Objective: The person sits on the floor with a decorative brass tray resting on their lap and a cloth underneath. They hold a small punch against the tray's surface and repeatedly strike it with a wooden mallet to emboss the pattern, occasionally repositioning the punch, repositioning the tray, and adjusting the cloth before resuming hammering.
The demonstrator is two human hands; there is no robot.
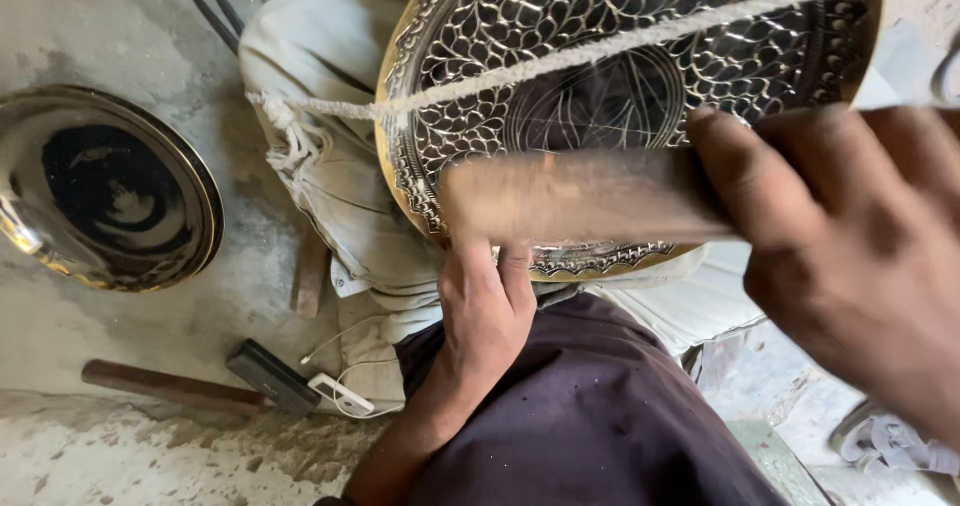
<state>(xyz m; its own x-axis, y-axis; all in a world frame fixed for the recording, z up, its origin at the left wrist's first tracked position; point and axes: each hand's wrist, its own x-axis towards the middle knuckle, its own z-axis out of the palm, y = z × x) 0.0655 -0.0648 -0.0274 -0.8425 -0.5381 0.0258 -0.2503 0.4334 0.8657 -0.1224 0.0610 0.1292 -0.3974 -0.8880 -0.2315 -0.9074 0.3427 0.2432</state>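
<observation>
Mallet [570,198] lies horiz. over engraved tray [480,56], right hand [850,256] gripping.

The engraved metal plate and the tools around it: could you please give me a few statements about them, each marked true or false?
1. The right hand grips a blurred wooden tool held across the engraved plate. True.
2. The left hand lies flat on the floor. False: its fingers reach up to the plate's lower edge.
3. A cord runs across the plate's face. True.
4. The hammer is in the left hand. False: it lies on the floor, left of the person's lap.
5. The plain dish is stacked on the engraved plate. False: it sits apart on the floor at the left.
</observation>
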